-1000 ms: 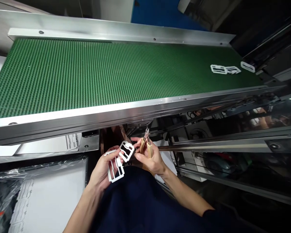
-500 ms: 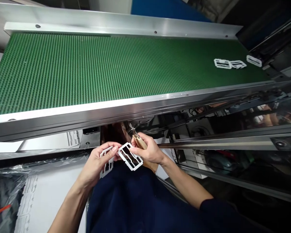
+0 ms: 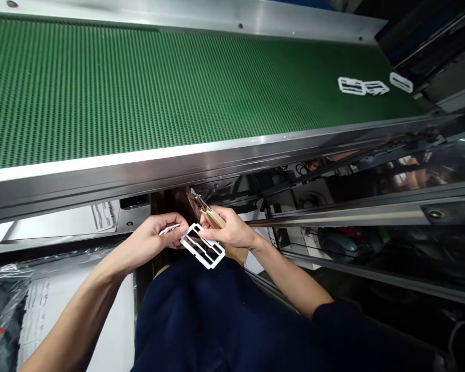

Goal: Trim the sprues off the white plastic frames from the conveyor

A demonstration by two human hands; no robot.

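Note:
A white plastic frame (image 3: 196,253) with long openings and thin bars inside is held in front of my dark blue shirt. My left hand (image 3: 159,231) is closed, with a second white frame (image 3: 169,230) pinched in it and seen almost edge-on; its fingertips also meet the upper left corner of the first frame. In my closed right hand (image 3: 234,230) are cutting pliers (image 3: 214,217) with beige handles, their metal jaws pointing up and away from me. The right thumb presses on the first frame's upper edge. Fingers behind the frames are partly hidden.
A green ribbed conveyor belt (image 3: 170,93) with a metal side rail (image 3: 170,161) runs across in front of me. Several white frames (image 3: 352,86) lie at its right end. Below left, more frames (image 3: 34,310) lie on a white surface beside clear plastic film. Metal bars (image 3: 352,214) cross at right.
The frame in my left hand has turned from hanging face-on to nearly edge-on as the left wrist rotated. My view has shifted slightly, so the belt sits higher. The pliers remain in my right hand.

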